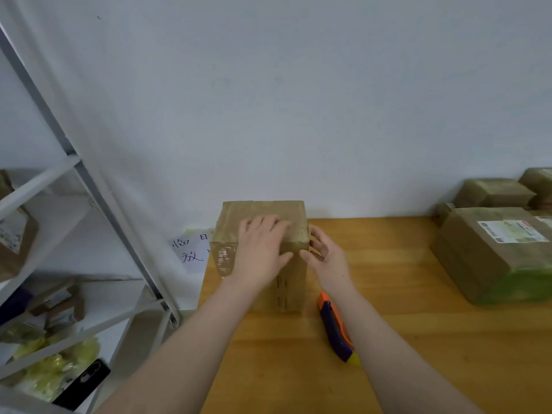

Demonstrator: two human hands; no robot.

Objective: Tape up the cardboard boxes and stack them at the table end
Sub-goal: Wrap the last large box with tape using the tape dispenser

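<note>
The light is soft, even and rather dim, with a cool grey cast on the wall. Shadows are faint; a weak one lies on the table at the base of the box. A small glare shows on tape on the box's front, toward 9 o'clock. The picture is slightly blurred overall. Wide-angle distortion bends the shelf frame at 9 o'clock and stretches the forearms toward 6 o'clock.
</note>
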